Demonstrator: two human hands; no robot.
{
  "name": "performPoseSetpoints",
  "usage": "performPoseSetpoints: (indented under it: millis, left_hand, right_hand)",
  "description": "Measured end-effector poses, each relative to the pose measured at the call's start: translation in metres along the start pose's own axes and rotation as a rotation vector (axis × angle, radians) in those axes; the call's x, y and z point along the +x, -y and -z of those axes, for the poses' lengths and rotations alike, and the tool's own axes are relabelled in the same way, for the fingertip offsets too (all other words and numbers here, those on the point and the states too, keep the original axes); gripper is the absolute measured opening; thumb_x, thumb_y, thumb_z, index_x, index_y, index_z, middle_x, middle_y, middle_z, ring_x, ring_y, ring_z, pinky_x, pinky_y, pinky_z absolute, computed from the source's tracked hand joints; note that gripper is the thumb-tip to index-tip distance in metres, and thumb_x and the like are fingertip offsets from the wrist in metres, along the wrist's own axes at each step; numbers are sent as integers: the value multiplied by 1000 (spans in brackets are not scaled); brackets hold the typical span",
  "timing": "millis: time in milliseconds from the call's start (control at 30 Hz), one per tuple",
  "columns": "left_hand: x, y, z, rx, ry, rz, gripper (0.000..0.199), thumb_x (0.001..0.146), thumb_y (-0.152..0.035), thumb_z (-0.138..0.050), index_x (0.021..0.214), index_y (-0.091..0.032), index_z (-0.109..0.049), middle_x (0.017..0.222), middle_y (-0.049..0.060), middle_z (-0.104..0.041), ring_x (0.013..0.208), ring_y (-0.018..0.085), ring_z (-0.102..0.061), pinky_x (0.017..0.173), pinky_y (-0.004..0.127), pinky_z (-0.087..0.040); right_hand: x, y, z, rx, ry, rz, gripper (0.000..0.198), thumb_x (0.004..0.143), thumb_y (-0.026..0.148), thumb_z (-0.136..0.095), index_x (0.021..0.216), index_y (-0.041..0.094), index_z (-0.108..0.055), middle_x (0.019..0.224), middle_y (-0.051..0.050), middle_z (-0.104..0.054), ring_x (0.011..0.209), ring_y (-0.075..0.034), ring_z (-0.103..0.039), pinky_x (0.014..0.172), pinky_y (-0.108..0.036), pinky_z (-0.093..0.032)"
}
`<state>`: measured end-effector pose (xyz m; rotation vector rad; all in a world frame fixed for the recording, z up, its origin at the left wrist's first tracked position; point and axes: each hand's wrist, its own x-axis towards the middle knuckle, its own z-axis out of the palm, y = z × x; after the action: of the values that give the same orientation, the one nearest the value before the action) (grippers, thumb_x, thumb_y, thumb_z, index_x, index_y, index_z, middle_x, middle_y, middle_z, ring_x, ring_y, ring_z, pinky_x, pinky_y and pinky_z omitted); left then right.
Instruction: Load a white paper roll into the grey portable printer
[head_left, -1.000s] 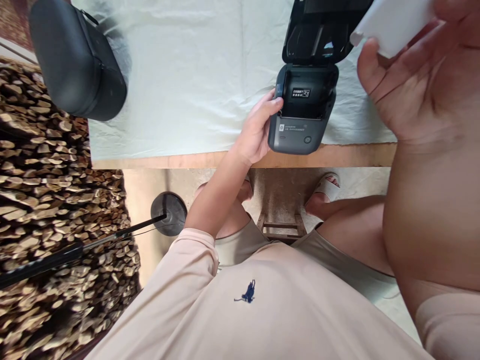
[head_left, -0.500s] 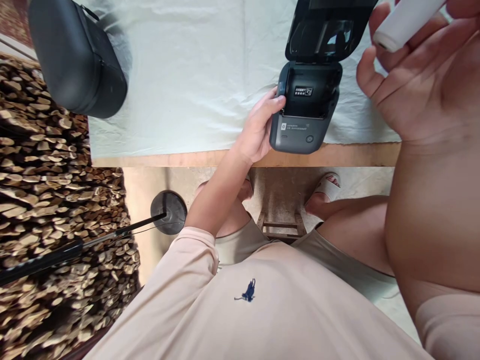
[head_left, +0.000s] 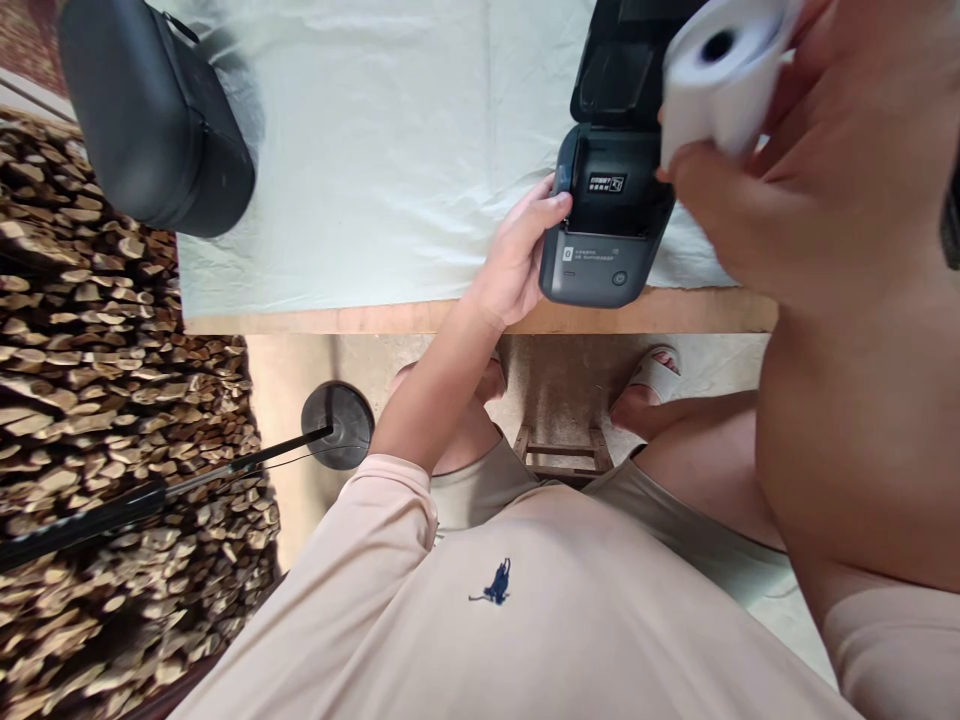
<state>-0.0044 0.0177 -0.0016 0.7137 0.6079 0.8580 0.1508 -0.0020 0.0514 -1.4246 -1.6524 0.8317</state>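
A dark grey portable label printer [head_left: 592, 270] is held near the table's front edge. Its lid [head_left: 622, 70] is swung up, and the hollow paper bay with a small white printed label shows inside. My left hand [head_left: 517, 245] grips the printer's left side, thumb on the rim of the bay. Over the right edge of the lid, my right hand [head_left: 780, 190] is closed around a white paper roll [head_left: 697, 100], with the dark hole of its core facing up and left. The roll is slightly blurred and hides part of the lid.
A black zipped case [head_left: 157, 120] stands at the table's left end. The table has a pale cloth cover [head_left: 375, 150] and a bare wooden front edge [head_left: 360, 318]. Stacked firewood [head_left: 127, 420] and a black stand with a round base [head_left: 337, 425] are at the left.
My right hand has turned over and moved left with the paper roll, bringing it beside the lid and showing its core. My left hand and the printer stay put.
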Motion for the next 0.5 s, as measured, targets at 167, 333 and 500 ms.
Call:
performPoseSetpoints:
  millis: [167, 333, 500]
  left_hand:
    - [-1, 0, -2, 5, -14, -25, 16, 73, -20, -38, 82, -26, -50, 70, -3, -51, 61, 1, -45, 59, 16, -38]
    - [0, 2, -1, 23, -36, -9, 24, 74, -22, -39, 96, -26, -47, 69, -3, -51, 61, 2, -45, 61, 17, -35]
    - [-1, 2, -1, 41, -33, 6, 30, 74, -24, -40, 102, -31, -44, 75, -3, -55, 64, 3, -44, 64, 19, -35]
  right_hand:
    - [3, -9, -4, -533, 44, 11, 46, 65, 31, -40, 110, 31, -32, 96, 8, -45, 86, 5, -41, 79, -13, -29]
    - [7, -17, -9, -758, 42, -39, 37, 64, 30, -39, 101, 30, -39, 91, 9, -45, 63, 10, -9, 69, -11, -12]
    - [7, -15, -6, -758, 60, -42, 39, 61, 29, -41, 100, 32, -40, 87, 9, -45, 62, 9, -11, 67, -11, -11]
